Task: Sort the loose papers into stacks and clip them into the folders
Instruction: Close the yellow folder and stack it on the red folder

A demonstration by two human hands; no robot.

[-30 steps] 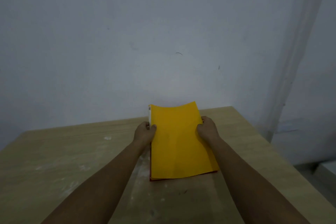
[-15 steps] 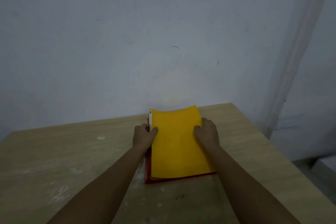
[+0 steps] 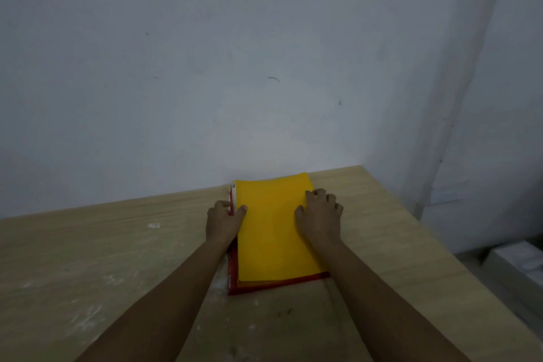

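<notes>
Both hands are squaring the yellow sheets (image 3: 273, 229) onto the red folder (image 3: 264, 288). Left hand (image 3: 224, 222) is pinching the edge, right hand (image 3: 320, 219) is pressing curled fingers. Clipping probably needs alignment first.

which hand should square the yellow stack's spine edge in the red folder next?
Left hand, probably: it grips the yellow stack at the spine edge of the red folder. Right hand rests across, steadying.
</notes>
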